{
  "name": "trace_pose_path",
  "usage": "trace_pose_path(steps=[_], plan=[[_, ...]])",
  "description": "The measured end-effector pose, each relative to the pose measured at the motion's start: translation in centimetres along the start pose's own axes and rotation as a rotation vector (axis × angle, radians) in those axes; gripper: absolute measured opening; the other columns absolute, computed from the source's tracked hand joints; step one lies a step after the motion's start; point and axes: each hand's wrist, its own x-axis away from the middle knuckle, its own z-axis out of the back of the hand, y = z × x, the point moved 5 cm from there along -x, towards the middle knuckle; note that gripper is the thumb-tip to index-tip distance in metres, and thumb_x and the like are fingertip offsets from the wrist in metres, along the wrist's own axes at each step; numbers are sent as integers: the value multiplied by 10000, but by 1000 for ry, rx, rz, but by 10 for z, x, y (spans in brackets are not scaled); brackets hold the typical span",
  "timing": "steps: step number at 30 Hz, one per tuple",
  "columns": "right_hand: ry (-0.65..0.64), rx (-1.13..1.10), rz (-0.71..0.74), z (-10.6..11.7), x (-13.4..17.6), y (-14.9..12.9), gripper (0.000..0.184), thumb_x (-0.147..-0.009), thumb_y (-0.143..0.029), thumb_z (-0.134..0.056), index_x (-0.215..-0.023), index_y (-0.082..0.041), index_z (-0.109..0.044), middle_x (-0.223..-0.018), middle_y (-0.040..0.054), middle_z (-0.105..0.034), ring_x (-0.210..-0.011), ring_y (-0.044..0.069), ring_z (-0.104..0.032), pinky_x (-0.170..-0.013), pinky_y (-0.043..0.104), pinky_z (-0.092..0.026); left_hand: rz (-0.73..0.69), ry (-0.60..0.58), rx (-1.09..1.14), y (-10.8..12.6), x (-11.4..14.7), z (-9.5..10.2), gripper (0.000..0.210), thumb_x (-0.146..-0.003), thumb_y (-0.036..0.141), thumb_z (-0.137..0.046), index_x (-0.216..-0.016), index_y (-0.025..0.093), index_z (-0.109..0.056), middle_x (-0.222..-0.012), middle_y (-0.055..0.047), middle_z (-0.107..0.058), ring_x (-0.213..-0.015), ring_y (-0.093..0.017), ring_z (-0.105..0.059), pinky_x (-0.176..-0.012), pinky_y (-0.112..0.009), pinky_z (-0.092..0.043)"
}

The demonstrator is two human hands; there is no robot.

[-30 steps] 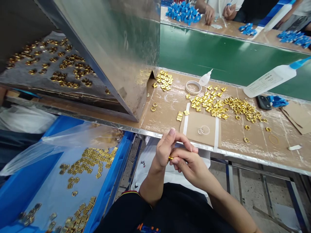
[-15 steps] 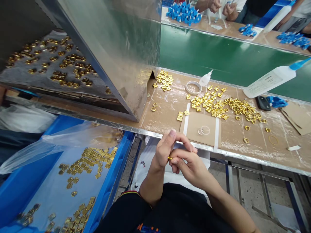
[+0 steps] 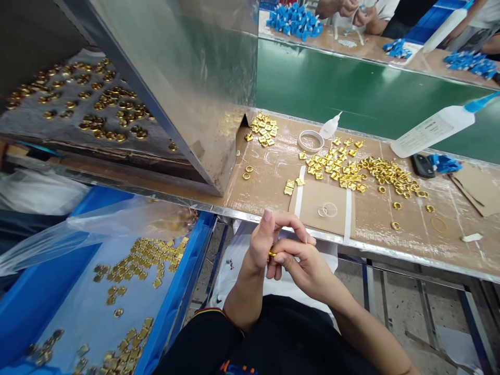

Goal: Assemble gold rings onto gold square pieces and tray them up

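Just in front of the bench edge, my hands meet over a small gold ring (image 3: 272, 254), of which only a short curved piece shows. My right hand (image 3: 308, 266) pinches it between thumb and forefinger. Around its other side curl the lower fingers of my left hand (image 3: 261, 244), thumb pointing up and forefinger arched across toward the right knuckles. Beyond them, a cardboard pad (image 3: 336, 221) taped with white strips carries thin clear rings (image 3: 327, 210). Gold square pieces (image 3: 332, 164) and a pile of gold rings (image 3: 390, 174) lie past the pad.
A metal housing (image 3: 211, 104) with gold rings inside stands left. Below it is a blue bin (image 3: 191, 271) with gold pieces. A tape roll (image 3: 311, 140), small bottle (image 3: 330, 126) and large bottle (image 3: 433, 130) sit toward the green belt (image 3: 351, 78). Other people's hands work across it.
My left thumb and forefinger have shifted slightly left, and its lower fingers have moved a little under the ring. My right hand stays almost in place, still pinching.
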Motion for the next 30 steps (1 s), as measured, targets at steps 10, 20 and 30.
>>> trace_pose_path(steps=[10,20,30], plan=[[-19,-20,-32,0,2,2,458,-1044,-524,-468,-749,-195,-591,-698,61,-743,-588,135,-666,-592,259,-566,-58,-49,-22,6,1,-2,858,-880,861,-232,-708,175,-719,-770,-146,-750,-699,-280,-704,-590,-382,-521],[-17,-53,-45,1,-1,8,526,-1004,-636,-458,-746,-197,-589,-706,75,-746,-604,142,-680,-611,261,-583,-13,-74,-28,-2,-2,1,861,-873,868,-217,-719,160,-682,-771,-144,-748,-587,-237,-673,-526,-351,-506],[-1,-62,-49,1,1,8,493,-1023,-585,-467,-739,-196,-571,-697,72,-738,-580,128,-659,-587,244,-565,-75,-120,24,5,-3,-6,846,-939,795,-193,-738,165,-720,-745,-114,-735,-747,-262,-709,-697,-363,-534]])
